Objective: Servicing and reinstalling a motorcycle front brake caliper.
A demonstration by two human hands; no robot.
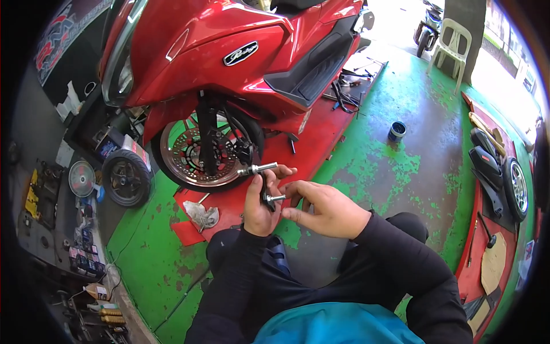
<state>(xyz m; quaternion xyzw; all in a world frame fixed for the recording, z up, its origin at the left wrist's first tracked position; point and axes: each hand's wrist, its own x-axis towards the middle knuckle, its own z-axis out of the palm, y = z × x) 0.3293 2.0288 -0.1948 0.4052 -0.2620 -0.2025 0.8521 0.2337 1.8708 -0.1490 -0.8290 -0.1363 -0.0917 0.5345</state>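
Observation:
My left hand (259,211) is closed around a small black metal bracket (266,193) with silver pins on it. The upper silver pin (258,169) lies across the fingers, pointing right, and the lower silver pin (276,198) sticks out toward my other hand. Part of the bracket is hidden by the thumb and palm. Beside the lower pin's tip is my right hand (327,211), its fingers bent and the thumb apart from them; I cannot tell whether a fingertip touches the pin. Just beyond stands a red scooter (229,63), its front wheel and brake disc (184,150) showing.
A crumpled rag (201,216) lies on the red platform (312,135) under the scooter. Hand tools (345,97) sit at its far end. A dark can (396,131) stands on the green floor. To the left is a loose wheel (126,178); a white chair (452,49) stands far right.

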